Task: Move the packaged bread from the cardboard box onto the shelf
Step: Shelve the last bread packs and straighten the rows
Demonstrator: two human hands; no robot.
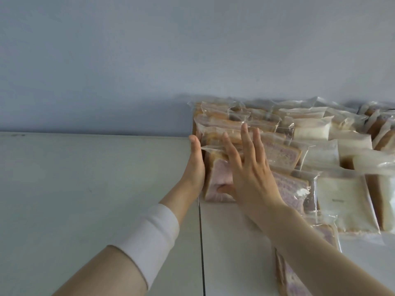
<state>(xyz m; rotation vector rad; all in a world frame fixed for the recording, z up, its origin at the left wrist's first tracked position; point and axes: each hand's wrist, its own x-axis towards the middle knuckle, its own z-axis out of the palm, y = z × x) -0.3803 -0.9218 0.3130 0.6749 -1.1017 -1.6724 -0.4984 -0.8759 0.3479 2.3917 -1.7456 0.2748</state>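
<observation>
Several clear-wrapped bread packs (284, 150) lie in rows on the white shelf (96, 189), against the wall. Some hold purple-swirled slices, others plain white ones. The nearest left pack (215, 178) of purple bread stands at the left end of the rows. My left hand (195, 161) presses flat against its left side with straight fingers. My right hand (248, 165) lies over the top of the same pack with fingers spread and straight. The cardboard box is out of view.
A pale blue wall (192, 50) rises behind the shelf. A seam (201, 242) splits the shelf top into two panels. Another purple bread pack (288, 272) lies under my right forearm near the front edge.
</observation>
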